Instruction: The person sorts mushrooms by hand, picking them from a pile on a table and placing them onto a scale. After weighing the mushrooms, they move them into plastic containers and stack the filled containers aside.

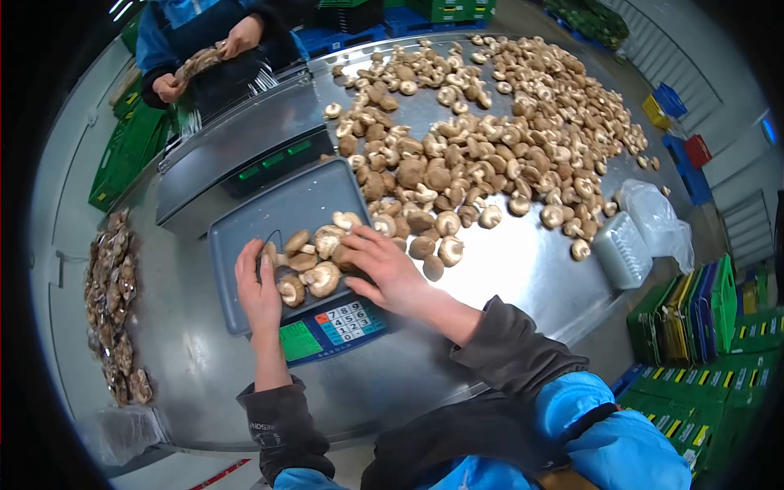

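A small group of shiitake mushrooms (323, 278) lies on the grey weighing tray (237, 231) of a scale, some with pale gills and stems facing up. My left hand (260, 292) is at the group's left side, with its thumb and fingers closed about a mushroom (271, 250) that is partly hidden. From the right, my right hand (385, 271) curls its fingers over a brown-capped mushroom (344, 258), thumb apart below. Under the tray's front edge are the scale's keypad (351, 321) and lit green display (300, 340), its digits too blurred to read.
Loose mushrooms (523, 155) spread over the steel table (200, 359). Wrapped packs (113, 302) line the left edge. White trays (622, 251) and a plastic bag (656, 220) lie right. Green crates (710, 392) stand beside the table. Across it, another person's hands (242, 37) hold a pack.
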The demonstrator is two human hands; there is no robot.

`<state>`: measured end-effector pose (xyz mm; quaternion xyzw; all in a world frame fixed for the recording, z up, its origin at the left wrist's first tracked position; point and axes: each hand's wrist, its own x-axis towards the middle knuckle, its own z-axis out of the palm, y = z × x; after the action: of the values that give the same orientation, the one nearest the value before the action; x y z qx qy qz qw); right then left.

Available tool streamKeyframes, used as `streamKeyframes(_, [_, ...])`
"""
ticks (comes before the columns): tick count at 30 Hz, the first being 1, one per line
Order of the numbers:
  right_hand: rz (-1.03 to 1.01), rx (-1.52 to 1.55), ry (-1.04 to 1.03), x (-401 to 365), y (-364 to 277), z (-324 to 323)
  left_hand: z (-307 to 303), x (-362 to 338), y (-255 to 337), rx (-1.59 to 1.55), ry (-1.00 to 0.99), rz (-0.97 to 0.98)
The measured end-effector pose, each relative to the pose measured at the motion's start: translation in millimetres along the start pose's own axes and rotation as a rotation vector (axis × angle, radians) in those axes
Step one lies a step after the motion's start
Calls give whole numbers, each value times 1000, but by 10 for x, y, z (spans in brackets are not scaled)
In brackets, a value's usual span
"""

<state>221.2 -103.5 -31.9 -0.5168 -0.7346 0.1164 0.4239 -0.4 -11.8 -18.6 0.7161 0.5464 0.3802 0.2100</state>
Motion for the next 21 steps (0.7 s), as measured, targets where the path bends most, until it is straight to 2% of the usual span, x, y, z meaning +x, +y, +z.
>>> streamKeyframes(2, [-15, 79, 27, -40, 21, -73, 55, -18, 26, -128, -37, 22])
streamKeyframes(4, [66, 15, 174, -136, 107, -230, 46, -36, -116, -164, -38, 3])
streamKeyframes(6, [271, -159, 321, -388, 388, -286, -29, -61, -184, -284, 81, -114])
streamKeyframes(8, [525, -308, 220, -683, 608, -382, -88, -90, -306, -303, 111, -132])
streamKeyframes(9, [582, -390, 172, -862, 761, -351, -110, -101, -305, -339, 120, -128])
streamKeyframes(13, [610, -185, 102, -1170, 743, -351, -155, -87, -236, -448, 150, -134])
streamKeyframes(15, [610, -185, 158, -1221, 584, -430, -192, -71, -236, -510, 146, -112])
streamKeyframes(19, [534, -302, 76, -1402, 489, -500, -255, -79, -166, -540, 181, -138])
streamKeyframes(21, [530, -303, 38, -1469, 426, -548, -269, -73, -112, -482, 168, -88])
